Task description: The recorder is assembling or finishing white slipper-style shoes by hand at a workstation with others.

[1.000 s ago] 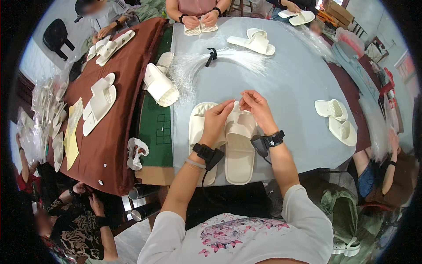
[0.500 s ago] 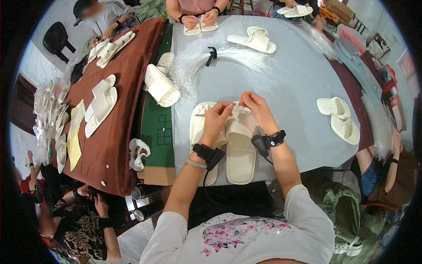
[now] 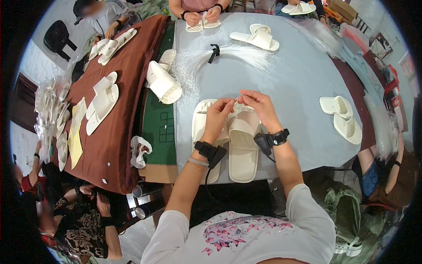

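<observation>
A pair of cream slippers lies side by side in front of me: the left slipper (image 3: 199, 128) is partly covered by my left hand (image 3: 217, 118), while the right slipper (image 3: 243, 163) shows its heel and upper strap. Above their toe ends, my left hand and my right hand (image 3: 260, 108) hold their fingertips pinched close together. A thin, pale plastic strand (image 3: 238, 99) shows faintly between them; its ends are hidden by the fingers. Farther out on the table lies a fanned bundle of clear plastic strands (image 3: 248, 57) with a black strap (image 3: 214, 53) round it.
More slippers lie on the grey tabletop (image 3: 299, 92): one pair (image 3: 259, 37) far off, another (image 3: 340, 116) at right, another (image 3: 165, 83) at left. A brown-covered table (image 3: 118, 145) adjoins on the left with slippers and yellow paper (image 3: 77, 136). Across the table, a person's hands (image 3: 202, 17) hold slippers.
My hands stay over the slippers with fingertips pinched; the right fingers have shifted slightly and the strand between them shows more. The whole view has moved a little.
</observation>
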A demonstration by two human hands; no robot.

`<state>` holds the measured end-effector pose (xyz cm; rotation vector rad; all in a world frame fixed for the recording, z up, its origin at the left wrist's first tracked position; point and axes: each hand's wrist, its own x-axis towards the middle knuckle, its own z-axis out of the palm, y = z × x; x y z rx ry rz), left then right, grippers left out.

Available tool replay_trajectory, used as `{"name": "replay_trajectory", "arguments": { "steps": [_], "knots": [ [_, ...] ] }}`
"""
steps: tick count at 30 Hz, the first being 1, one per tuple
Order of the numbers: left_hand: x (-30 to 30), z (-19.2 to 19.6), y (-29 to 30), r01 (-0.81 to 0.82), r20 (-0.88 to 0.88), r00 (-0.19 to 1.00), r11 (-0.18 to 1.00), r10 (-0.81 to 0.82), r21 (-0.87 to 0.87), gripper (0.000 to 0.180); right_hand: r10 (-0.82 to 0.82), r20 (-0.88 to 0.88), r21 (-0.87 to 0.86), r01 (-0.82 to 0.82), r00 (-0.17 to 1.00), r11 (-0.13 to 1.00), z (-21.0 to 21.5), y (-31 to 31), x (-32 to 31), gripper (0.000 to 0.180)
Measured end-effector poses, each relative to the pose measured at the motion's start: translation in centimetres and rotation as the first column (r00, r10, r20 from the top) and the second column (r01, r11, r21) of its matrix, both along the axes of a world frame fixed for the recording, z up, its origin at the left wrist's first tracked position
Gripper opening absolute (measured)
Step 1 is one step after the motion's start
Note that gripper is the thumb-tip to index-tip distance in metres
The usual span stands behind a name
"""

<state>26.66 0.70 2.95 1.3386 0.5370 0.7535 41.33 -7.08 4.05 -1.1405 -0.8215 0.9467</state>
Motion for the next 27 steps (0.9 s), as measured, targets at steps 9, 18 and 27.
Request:
{"name": "replay_trajectory", "arguments": {
  "steps": [9,18,27],
  "knots": [
    [0.1,0.0,0.0,-0.003,0.003,1.000,1.000,0.003,-0.016,0.019,-0.005,0.003,0.015,0.005,1.000,1.000,-0.8,0.2,0.3,0.016],
    [-0.1,1.2,0.0,-0.001,-0.074,0.997,0.999,0.004,0.037,0.018,-0.023,0.111,-0.071,0.031,0.994,0.997,0.2,0.2,-0.1,0.020],
    [-0.1,-0.3,-0.1,-0.020,-0.067,0.998,1.000,0.021,0.020,0.016,0.008,0.200,-0.080,0.009,0.980,0.997,0.1,-0.1,-0.5,0.020]
  ]
}}
